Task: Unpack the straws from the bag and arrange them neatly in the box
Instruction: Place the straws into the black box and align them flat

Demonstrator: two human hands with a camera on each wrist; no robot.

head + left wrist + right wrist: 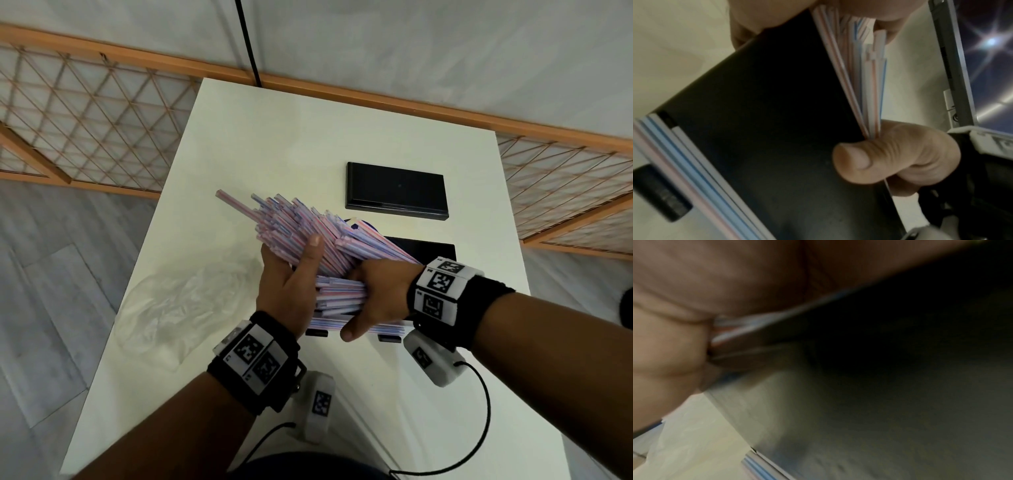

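Observation:
A big bundle of pink-, blue- and white-striped straws (pixel 301 228) fans out to the upper left over the open black box (pixel 433 250). My left hand (pixel 294 270) grips the fanned part, thumb on top. My right hand (pixel 370 298) curls round the near ends of the straws, low over the box. In the left wrist view the straws (pixel 865 73) run between my left hand (pixel 818 9) and my right hand's thumb (pixel 879 159), with the box (pixel 777 113) beneath. The right wrist view is blurred, showing straws (pixel 748 327) against the palm above the box's dark inside (pixel 900 386).
The box's black lid (pixel 397 186) lies flat farther back on the white table (pixel 274 137). A crumpled clear plastic bag (pixel 181 301) lies to the left of my hands. A wooden lattice screen (pixel 85 113) stands beyond the table's far edge.

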